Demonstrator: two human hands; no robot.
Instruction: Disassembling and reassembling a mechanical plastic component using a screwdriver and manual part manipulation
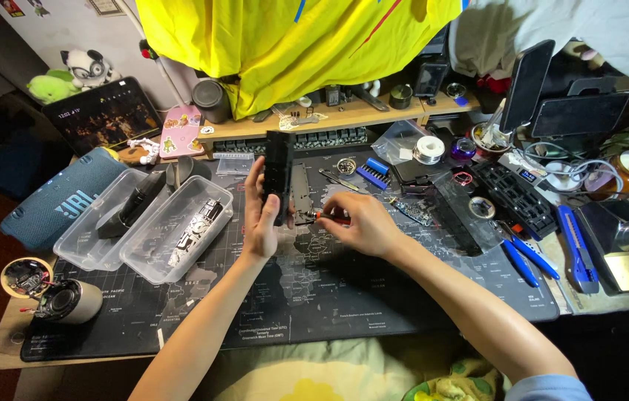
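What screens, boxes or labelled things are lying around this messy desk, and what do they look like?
Tablet: back left, leaning, dark lit screen.
Phone: back right, propped upright, black, screen dark.
Speaker: left edge, blue-grey fabric, large logo.
Two clear plastic tubs: left on the mat, rectangular.
Pink sticker sheet: beside the tablet.

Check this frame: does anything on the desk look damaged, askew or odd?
One oddity: a small grey cylindrical speaker lies on its side at the mat's left corner, its round end cap off, wires exposed. Otherwise nothing stands out; the left hand holds a black rectangular device upright.
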